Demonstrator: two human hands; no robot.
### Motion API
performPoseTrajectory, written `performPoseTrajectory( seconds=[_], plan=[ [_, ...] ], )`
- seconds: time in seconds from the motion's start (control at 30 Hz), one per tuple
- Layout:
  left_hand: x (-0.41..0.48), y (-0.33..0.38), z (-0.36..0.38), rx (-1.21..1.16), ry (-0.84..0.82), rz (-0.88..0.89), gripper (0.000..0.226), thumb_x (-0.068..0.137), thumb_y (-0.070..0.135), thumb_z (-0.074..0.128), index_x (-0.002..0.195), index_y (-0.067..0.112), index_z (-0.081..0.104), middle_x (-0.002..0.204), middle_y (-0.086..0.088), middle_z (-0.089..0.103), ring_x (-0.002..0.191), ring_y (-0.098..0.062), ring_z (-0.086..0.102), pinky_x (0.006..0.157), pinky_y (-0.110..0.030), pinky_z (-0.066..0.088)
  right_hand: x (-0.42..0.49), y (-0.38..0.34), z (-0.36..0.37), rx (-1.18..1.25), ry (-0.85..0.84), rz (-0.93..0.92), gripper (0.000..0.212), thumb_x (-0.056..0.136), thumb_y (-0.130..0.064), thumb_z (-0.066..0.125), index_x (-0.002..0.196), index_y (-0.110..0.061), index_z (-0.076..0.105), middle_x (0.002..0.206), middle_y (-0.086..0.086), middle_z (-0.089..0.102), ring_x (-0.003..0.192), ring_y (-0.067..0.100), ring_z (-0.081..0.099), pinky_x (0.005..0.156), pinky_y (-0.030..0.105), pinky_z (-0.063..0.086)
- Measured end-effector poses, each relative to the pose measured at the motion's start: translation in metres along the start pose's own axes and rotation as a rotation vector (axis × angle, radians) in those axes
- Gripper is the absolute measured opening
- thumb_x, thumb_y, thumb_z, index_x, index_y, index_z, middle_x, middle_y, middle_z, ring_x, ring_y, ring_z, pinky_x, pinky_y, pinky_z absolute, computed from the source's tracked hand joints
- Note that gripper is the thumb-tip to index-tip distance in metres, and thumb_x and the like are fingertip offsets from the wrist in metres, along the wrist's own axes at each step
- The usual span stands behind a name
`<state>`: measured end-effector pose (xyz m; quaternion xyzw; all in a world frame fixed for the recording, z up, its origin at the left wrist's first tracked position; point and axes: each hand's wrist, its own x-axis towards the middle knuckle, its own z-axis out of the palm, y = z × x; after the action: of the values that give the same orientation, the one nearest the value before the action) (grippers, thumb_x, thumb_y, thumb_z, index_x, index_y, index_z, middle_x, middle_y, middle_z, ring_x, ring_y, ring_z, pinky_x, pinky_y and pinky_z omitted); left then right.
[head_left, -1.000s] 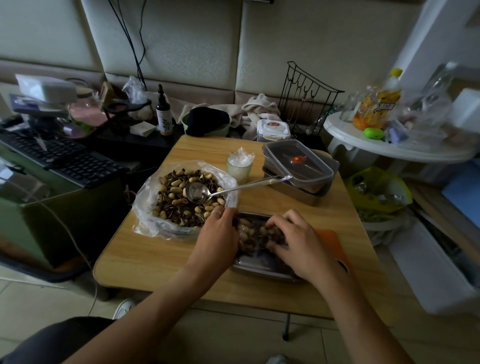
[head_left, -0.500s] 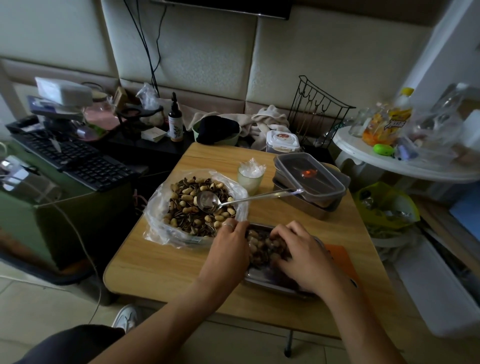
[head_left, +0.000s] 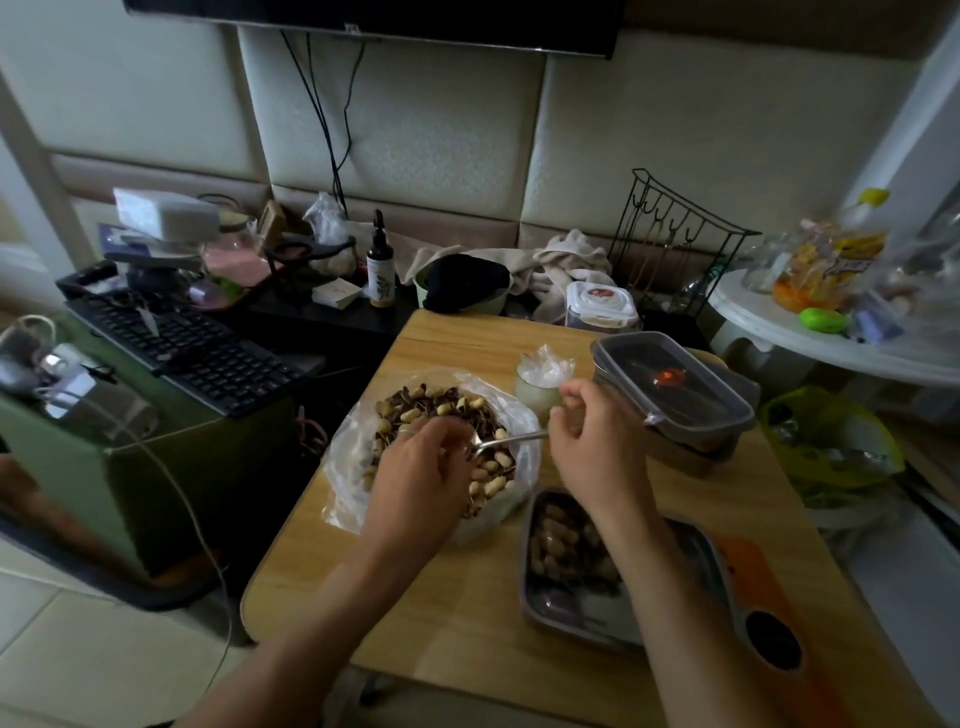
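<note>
A clear plastic bag (head_left: 345, 462) lies open on the wooden table (head_left: 467, 639), full of nuts (head_left: 415, 405) (pale peanuts in the shell mixed with dark striped seeds), and both hands work at it. The left hand (head_left: 421, 478) hangs directly over the near half of the bag, palm down, its fingers (head_left: 447, 441) bent toward the heap; I cannot tell whether they grasp anything, since their tips are hidden against the nuts. A metal spoon (head_left: 511, 440) lies across the right edge of the bag, its scoop end among the nuts just beside the left fingertips and its handle running out over the bag's right rim. The right hand (head_left: 592, 441) is just to the right of the bag, its fingers (head_left: 571, 405) curled and grasping the end of the spoon's handle. To the right of the bag and nearer the person sits a shallow metal tray (head_left: 524, 587), partly under the right forearm, with a smaller pile of the same mix at its far end. Just behind the bag's right side stands a small cup (head_left: 537, 397) with crumpled plastic in its mouth, and farther right of the bag are stacked boxes (head_left: 675, 400) under a dark see-through lid. Off the table, well to the left of the bag, is a black keyboard (head_left: 197, 348), and behind the bag a dark bottle (head_left: 380, 270) stands near the wall.
</note>
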<state>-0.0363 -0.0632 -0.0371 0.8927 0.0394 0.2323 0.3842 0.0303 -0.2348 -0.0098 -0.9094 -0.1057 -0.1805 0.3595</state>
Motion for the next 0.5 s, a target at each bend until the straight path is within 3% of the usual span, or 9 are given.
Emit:
performPoseTrajectory(
  seconds=[0.1, 0.23, 0.33, 0.5],
  plan=[
    [0.013, -0.016, -0.015, 0.018, 0.033, -0.065, 0.019, 0.098, 0.011, 0.060, 0.111, 0.017, 0.073, 0.093, 0.011, 0.068, 0.062, -0.009, 0.061, 0.053, -0.020, 0.050, 0.013, -0.011, 0.013, -0.037, -0.024, 0.052, 0.042, 0.103, -0.014, 0.058, 0.144, -0.023, 0.054, 0.133, 0.006, 0.050, 0.095, 0.003, 0.048, 0.066, 0.007, 0.041],
    [0.028, -0.030, -0.024, -0.001, 0.053, -0.126, 0.020, 0.097, 0.009, 0.060, 0.107, 0.018, 0.075, 0.095, 0.009, 0.071, 0.065, -0.014, 0.066, 0.062, -0.042, 0.059, 0.028, -0.017, 0.030, -0.103, -0.059, 0.119, 0.047, 0.104, -0.014, 0.054, 0.151, -0.017, 0.050, 0.146, 0.010, 0.045, 0.118, 0.015, 0.051, 0.088, 0.014, 0.037],
    [0.033, -0.034, -0.026, -0.016, 0.045, -0.115, 0.020, 0.096, 0.009, 0.060, 0.103, 0.020, 0.075, 0.093, 0.013, 0.070, 0.064, -0.016, 0.065, 0.062, -0.041, 0.057, 0.033, -0.018, 0.038, -0.123, -0.044, 0.154, 0.041, 0.105, -0.015, 0.051, 0.146, -0.007, 0.053, 0.149, 0.010, 0.046, 0.133, 0.019, 0.049, 0.094, 0.021, 0.038],
    [0.037, -0.038, -0.025, -0.033, 0.035, -0.103, 0.020, 0.096, 0.008, 0.060, 0.102, 0.021, 0.075, 0.100, 0.011, 0.070, 0.068, -0.013, 0.064, 0.062, -0.031, 0.055, 0.035, -0.020, 0.038, -0.089, 0.157, 0.128, 0.036, 0.105, -0.012, 0.051, 0.139, -0.006, 0.061, 0.138, 0.010, 0.058, 0.129, 0.020, 0.052, 0.094, 0.017, 0.033]
  ],
)
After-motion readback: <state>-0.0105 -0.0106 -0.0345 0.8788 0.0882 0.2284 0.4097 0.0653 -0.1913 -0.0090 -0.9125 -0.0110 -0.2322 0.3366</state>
